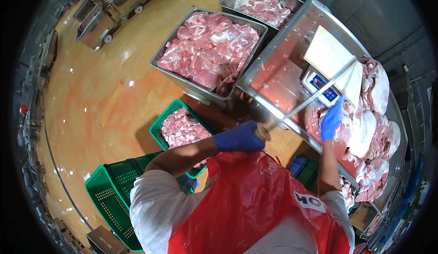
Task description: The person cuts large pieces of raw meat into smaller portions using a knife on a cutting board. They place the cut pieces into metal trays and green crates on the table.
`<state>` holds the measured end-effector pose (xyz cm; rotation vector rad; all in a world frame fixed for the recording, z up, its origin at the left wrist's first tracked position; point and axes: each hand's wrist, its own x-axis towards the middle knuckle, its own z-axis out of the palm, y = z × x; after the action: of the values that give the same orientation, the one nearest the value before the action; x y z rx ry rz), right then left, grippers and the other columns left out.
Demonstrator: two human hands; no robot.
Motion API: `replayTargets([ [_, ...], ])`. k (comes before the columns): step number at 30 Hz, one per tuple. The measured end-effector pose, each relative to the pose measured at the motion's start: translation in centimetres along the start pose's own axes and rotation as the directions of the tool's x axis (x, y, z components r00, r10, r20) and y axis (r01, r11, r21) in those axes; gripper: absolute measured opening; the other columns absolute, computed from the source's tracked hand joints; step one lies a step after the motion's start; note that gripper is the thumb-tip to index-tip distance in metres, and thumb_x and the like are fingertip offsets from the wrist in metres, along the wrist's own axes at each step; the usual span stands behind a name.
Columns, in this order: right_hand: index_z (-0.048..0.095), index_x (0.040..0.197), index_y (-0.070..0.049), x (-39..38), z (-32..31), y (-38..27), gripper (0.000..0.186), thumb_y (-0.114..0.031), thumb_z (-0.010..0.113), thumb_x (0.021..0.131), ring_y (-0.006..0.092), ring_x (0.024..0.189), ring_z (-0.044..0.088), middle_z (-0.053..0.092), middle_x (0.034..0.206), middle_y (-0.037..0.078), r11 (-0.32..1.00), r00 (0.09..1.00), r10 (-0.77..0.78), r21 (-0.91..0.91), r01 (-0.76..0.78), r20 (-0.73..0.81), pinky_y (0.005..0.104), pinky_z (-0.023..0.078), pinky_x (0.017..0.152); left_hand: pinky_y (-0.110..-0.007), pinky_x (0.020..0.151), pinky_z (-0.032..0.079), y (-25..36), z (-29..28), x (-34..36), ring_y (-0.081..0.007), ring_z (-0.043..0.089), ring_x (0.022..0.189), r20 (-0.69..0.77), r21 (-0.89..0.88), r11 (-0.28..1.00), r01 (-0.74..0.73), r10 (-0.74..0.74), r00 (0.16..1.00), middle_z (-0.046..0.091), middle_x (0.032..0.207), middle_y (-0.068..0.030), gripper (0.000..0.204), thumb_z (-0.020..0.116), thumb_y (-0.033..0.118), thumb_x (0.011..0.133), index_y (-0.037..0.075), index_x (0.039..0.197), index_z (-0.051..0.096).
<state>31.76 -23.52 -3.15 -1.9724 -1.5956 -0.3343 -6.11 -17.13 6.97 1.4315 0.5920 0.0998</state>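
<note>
My left hand [239,137], in a blue glove, is closed round the wooden handle of a sharpening steel [303,99]. Its long metal rod slants up to the right across the work table [278,64]. My right hand [332,120], also gloved in blue and slightly blurred, is closed on what looks like a knife [349,79]; its handle is hidden in the fist, and the narrow blade rises close to the rod's far end. Below the rod lies a small white and blue scale [320,89]. Large cuts of raw meat [363,130] lie beside my right hand.
White cutting boards [329,53] rest on the table. Meat-filled metal tubs [157,62] [223,0] stand beyond it. A green crate [153,130] of meat pieces sits on the floor, near another green crate [102,181]. Metal carts [93,28] stand far left.
</note>
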Motion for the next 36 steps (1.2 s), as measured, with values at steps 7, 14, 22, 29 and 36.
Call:
replayTargets([
  [7,0.053,0.105,0.006,-3.6,0.2,-3.2,0.027,-0.018,0.042,0.101,0.0249,0.086,0.059,0.061,0.097,0.019,0.783,0.935,0.354,0.539,-0.310,0.024,0.0361,0.048,0.080,-0.042,0.059,0.048,-3.6,-4.2,-0.1,-0.0336,0.063,0.069,-0.604,0.706,0.659,0.259,0.370,0.705,0.062,0.072,-0.0137,0.020,0.066,0.029,0.079,0.015,0.093,0.065],
  [14,0.051,0.090,-0.003,11.8,-12.9,-16.3,0.019,-0.016,0.041,0.101,0.0124,0.062,0.052,0.055,0.076,0.006,0.543,0.758,0.452,0.819,0.184,-0.470,0.0273,0.046,0.054,-0.043,0.058,0.046,5.0,-4.6,-2.0,-0.0341,0.060,0.065,-0.486,0.842,0.538,0.033,0.732,0.477,0.059,0.072,-0.0116,0.019,0.069,0.025,0.072,0.015,0.088,0.065],
  [22,0.057,0.088,-0.012,-11.7,-0.1,0.3,0.015,-0.025,0.051,0.093,0.0330,0.050,0.059,0.060,0.072,0.020,0.924,0.703,-0.335,0.073,0.375,0.627,0.0468,0.043,0.041,-0.043,0.058,0.049,2.2,-7.4,-2.5,-0.0397,0.062,0.071,-0.701,0.687,0.653,0.319,0.477,0.531,0.063,0.072,-0.0186,0.026,0.075,0.024,0.073,0.006,0.089,0.064],
  [29,0.055,0.081,-0.003,-19.0,-6.7,-1.4,0.025,-0.020,0.053,0.100,0.0055,0.056,0.044,0.048,0.061,-0.001,0.501,0.582,0.802,0.382,-0.777,0.131,0.0277,0.039,0.049,-0.044,0.071,0.052,-20.6,-6.6,4.7,-0.0383,0.067,0.079,-0.732,0.346,0.854,0.388,-0.014,0.682,0.067,0.079,-0.0227,0.037,0.072,0.028,0.063,-0.003,0.083,0.066],
  [36,0.052,0.080,-0.009,-25.7,-11.3,5.1,0.025,-0.023,0.051,0.101,0.0030,0.050,0.042,0.046,0.060,-0.004,0.404,0.423,0.906,0.365,-0.839,-0.030,0.0219,0.033,0.044,-0.042,0.054,0.050,-24.1,-9.4,13.9,-0.0271,0.066,0.057,-0.619,0.390,0.811,0.436,-0.119,0.776,0.066,0.065,-0.0161,0.037,0.069,0.029,0.068,-0.004,0.085,0.067],
])
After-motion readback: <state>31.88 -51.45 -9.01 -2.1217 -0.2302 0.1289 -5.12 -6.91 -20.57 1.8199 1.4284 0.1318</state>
